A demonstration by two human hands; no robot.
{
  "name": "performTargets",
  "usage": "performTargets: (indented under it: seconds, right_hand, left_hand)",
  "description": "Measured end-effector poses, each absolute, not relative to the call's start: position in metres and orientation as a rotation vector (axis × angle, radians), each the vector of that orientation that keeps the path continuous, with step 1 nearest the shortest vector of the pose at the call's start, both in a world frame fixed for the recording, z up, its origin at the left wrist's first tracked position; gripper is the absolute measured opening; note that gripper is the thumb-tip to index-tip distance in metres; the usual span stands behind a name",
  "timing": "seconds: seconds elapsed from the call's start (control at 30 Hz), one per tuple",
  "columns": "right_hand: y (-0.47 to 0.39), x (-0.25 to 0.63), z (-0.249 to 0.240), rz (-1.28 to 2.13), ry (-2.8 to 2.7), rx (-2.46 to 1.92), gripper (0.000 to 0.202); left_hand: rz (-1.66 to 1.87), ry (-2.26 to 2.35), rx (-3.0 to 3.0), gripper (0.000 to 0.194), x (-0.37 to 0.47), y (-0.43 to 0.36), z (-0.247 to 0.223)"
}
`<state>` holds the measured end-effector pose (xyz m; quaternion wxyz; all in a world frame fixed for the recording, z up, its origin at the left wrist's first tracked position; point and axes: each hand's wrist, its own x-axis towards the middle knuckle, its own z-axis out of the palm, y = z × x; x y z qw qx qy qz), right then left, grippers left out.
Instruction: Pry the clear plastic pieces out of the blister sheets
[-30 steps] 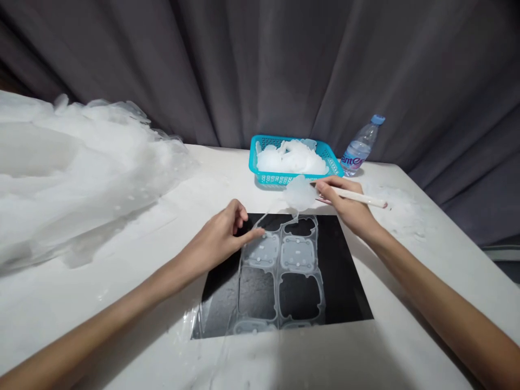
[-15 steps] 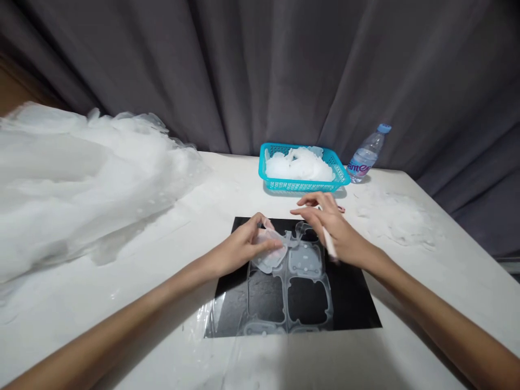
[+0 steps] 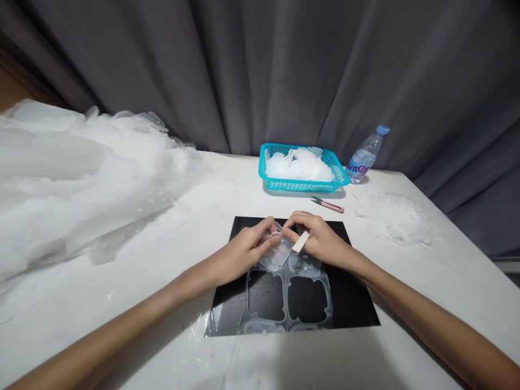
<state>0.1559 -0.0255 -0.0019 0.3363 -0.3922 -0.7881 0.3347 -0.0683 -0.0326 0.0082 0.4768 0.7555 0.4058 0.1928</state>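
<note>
A thin, cloudy plastic sheet [image 3: 285,297] lies at the lower centre of the frame, its upper part lifted and bent between two hands, its lower part flat with two rounded, squarish holes in view. It looks very light and bendy, probably a little slippery, and its narrow strips would likely tear or kink if pulled hard; the broad, solid panel [image 3: 276,259] near its top seems the safer place to pinch. The left hand [image 3: 255,246] grips that panel between thumb and fingers. The right hand [image 3: 314,233] is curled around a white stick [image 3: 301,242], its fingertips close to the sheet's top edge; whether they pinch it I cannot tell. Beneath is a black mat [image 3: 355,292]. Farther out, small snips [image 3: 329,205] and a blue basket [image 3: 303,187] of white pieces [image 3: 303,167] sit above centre, a bottle [image 3: 361,162] upper right, loose scraps [image 3: 400,222] at right, and a big plastic heap [image 3: 93,168] upper left.
</note>
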Motion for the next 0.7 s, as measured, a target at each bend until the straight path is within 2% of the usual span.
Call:
performTargets:
  seconds: [0.2,0.37,0.43,0.53,0.7]
  right_hand:
    - [-0.022,0.163,-0.001,0.909,-2.130,-1.014,0.014]
    - [-0.006,0.174,-0.019,0.456,-2.187,-1.248,0.013]
    - [0.002,0.179,-0.025,0.384,-2.206,-1.310,0.013]
    - [0.009,0.185,-0.025,0.427,-2.176,-1.325,0.011]
    - [-0.002,0.190,0.005,0.575,-2.006,-1.145,0.023]
  left_hand:
    - [0.488,0.966,2.309,0.024,-0.061,-0.047,0.013]
    - [0.672,0.628,3.009,0.022,-0.054,-0.066,0.011]
    - [0.740,0.614,2.871,0.019,-0.054,-0.068,0.015]
    - [0.721,0.819,2.334,0.013,-0.059,-0.059,0.021]
    - [0.660,0.889,1.744,0.026,-0.064,-0.037,0.014]
